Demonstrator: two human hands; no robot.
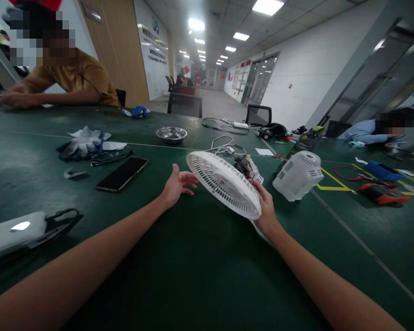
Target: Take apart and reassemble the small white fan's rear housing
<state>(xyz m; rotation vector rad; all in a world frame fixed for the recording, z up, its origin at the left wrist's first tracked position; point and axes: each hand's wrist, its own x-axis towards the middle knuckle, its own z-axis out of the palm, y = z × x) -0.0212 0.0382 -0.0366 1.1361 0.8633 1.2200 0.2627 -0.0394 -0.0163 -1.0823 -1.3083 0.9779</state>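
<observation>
A round white fan grille (224, 184) with a metal shaft at its centre is tilted above the green table, its slotted inner side facing me. Behind it sits a motor part (243, 164) with wires. My right hand (266, 207) grips the grille's right edge, some of its fingers hidden behind. Just left of the grille, my left hand (179, 185) has its fingers spread and holds nothing. A white plastic housing (298, 175) stands to the right of my right hand. A white cable (224, 146) lies beyond the grille.
Left on the green table (193, 276) are a black phone (122, 174), gloves (81, 145) and a white device (15, 233). A metal bowl (171, 134) sits farther back. An orange meter (382, 194) lies right. Two people sit at the table's far sides.
</observation>
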